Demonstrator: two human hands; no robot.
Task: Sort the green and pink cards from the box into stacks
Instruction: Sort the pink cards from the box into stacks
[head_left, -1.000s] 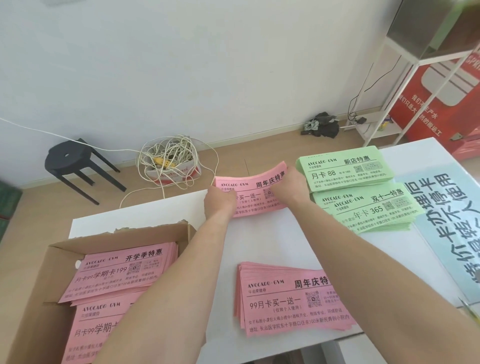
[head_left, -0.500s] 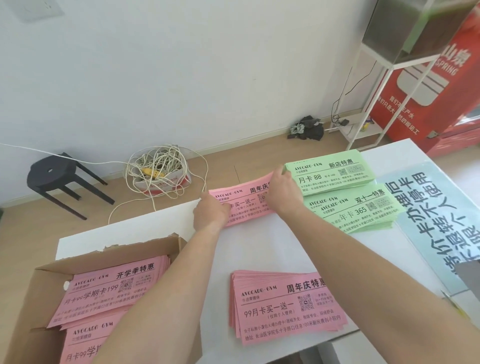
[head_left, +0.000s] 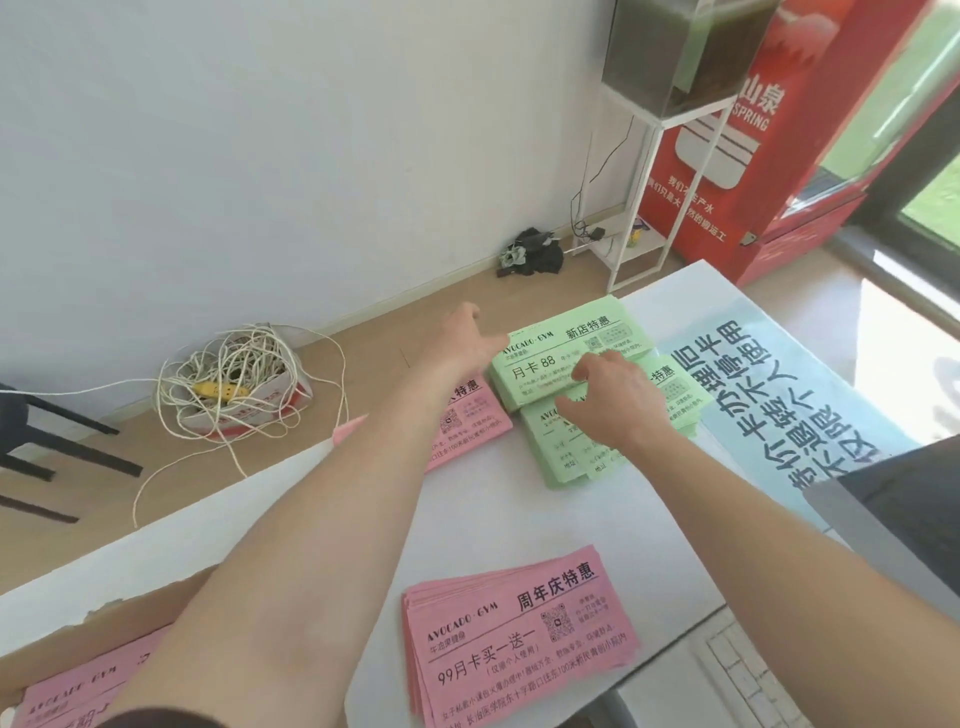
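Note:
Two green card stacks lie at the table's far right: a far green stack (head_left: 571, 348) and a nearer green stack (head_left: 561, 462). My left hand (head_left: 467, 340) touches the far stack's left end, fingers spread. My right hand (head_left: 610, 397) rests over the nearer green stack, bent fingertips against the far stack's near edge. Left of them a pink stack (head_left: 470, 421) lies flat on the table, half hidden by my left forearm. Another pink stack (head_left: 519, 639) lies near the front edge. The cardboard box (head_left: 130, 608) at bottom left holds more pink cards (head_left: 78, 691).
A pale blue poster (head_left: 779, 395) covers the table's right side, with a dark object (head_left: 909, 499) over its near end. A white keyboard (head_left: 743, 670) is at the bottom right. On the floor beyond the table are a coil of white cable (head_left: 234, 384) and a black stool (head_left: 31, 447).
Both hands let go of the pink stack, which now lies on the table. They moved right onto the green stacks. The view shifted right.

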